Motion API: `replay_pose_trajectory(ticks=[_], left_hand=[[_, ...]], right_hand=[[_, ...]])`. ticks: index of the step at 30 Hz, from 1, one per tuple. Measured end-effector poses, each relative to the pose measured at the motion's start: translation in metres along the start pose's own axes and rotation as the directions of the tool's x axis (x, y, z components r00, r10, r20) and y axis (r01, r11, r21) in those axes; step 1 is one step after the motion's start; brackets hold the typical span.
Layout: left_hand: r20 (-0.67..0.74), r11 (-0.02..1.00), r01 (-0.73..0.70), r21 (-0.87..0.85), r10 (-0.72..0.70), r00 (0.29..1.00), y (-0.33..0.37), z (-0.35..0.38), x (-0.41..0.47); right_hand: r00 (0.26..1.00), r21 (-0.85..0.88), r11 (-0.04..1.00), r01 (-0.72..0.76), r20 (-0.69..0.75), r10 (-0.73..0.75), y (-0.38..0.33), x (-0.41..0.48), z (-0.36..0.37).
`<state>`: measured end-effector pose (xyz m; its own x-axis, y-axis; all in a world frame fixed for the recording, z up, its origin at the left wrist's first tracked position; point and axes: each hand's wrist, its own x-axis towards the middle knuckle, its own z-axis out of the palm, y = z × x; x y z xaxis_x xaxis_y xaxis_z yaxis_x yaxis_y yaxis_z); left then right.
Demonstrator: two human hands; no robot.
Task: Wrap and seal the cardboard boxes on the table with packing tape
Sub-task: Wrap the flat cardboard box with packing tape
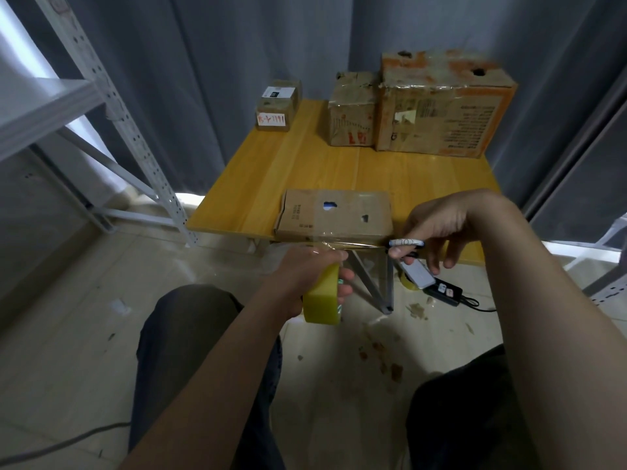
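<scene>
Your left hand (305, 270) grips the tape roll (321, 300); its strand (359, 246) runs rightward along the box (336, 215) to your right hand (437, 225), which pinches a pen (407, 243).

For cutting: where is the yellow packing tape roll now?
Head view, lower centre: the left hand grips the yellow tape roll below the flat cardboard box.

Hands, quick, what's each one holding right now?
Left hand: closed, gripping the yellow tape roll.
Right hand: closed, pinching a blue-and-white pen-like tool at the stretched tape strip.
</scene>
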<state>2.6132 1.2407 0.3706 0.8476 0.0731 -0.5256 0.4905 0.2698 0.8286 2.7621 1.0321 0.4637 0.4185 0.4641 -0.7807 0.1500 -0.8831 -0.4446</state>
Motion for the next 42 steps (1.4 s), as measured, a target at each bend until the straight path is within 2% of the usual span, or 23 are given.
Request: replay_pose_trajectory(ticks=[9,18,27,42], left_hand=[[-0.005,1.000,-0.027,0.009,0.027,1.000,0.003,0.001,-0.004],[-0.004,1.000,-0.021,-0.011,0.021,1.000,0.003,0.001,-0.003],[-0.002,1.000,-0.007,-0.022,0.007,1.000,0.003,-0.002,-0.004],[0.003,1.000,0.015,-0.006,-0.015,1.000,0.003,-0.004,-0.007]], right_hand=[[0.998,0.050,0.998,0.026,-0.053,-0.023,-0.021,0.000,0.007],[0.993,-0.038,0.999,-0.001,-0.118,-0.004,-0.037,0.001,0.009],[0.994,-0.111,0.994,-0.027,-0.111,0.015,-0.054,-0.001,0.003],[0.980,0.023,0.984,0.175,-0.101,-0.172,-0.031,0.014,0.002]])
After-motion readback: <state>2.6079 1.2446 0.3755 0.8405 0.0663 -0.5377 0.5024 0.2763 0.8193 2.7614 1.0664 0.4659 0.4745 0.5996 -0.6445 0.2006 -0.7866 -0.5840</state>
